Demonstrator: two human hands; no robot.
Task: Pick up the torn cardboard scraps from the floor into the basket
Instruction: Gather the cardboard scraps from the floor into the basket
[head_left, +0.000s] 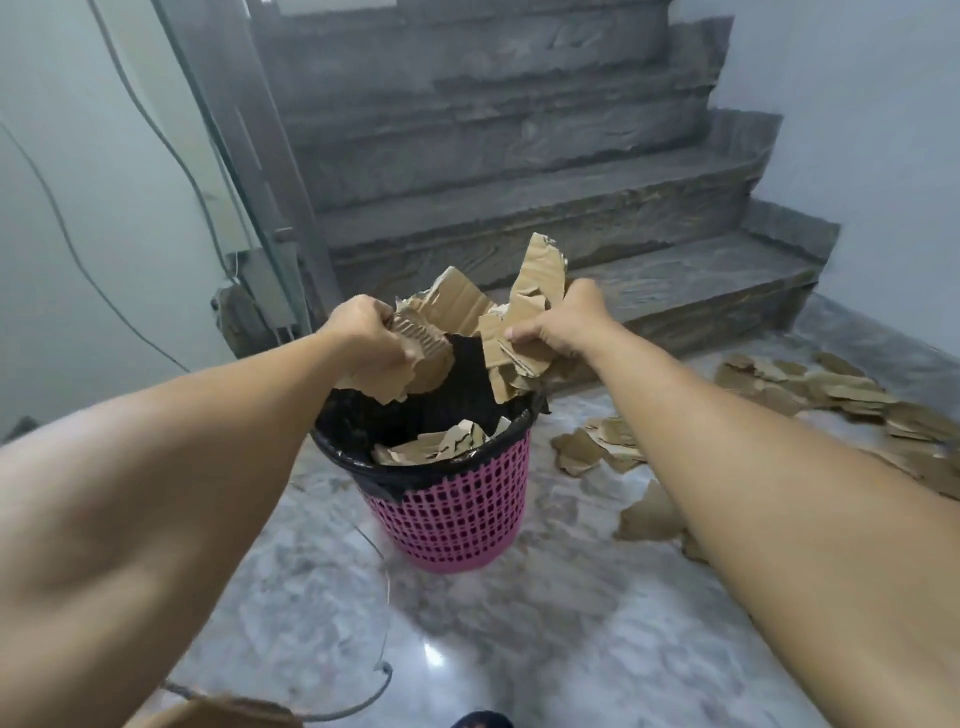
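Observation:
A pink mesh basket (457, 514) lined with a black bag stands on the marble floor, with several cardboard scraps (436, 444) lying inside. Above its rim, my left hand (363, 332) grips a bunch of torn brown cardboard scraps (421, 358). My right hand (566, 322) grips another bunch of scraps (535, 291) over the basket's right edge. More torn scraps (597, 449) lie on the floor to the right of the basket, and a longer scatter of scraps (841, 395) lies further right.
Grey stone stairs (519, 182) rise just behind the basket. A metal post (249, 171) and hanging cables (67, 244) stand at the left wall. A thin wire loop (382, 680) and a cardboard piece (218, 714) lie near the bottom edge.

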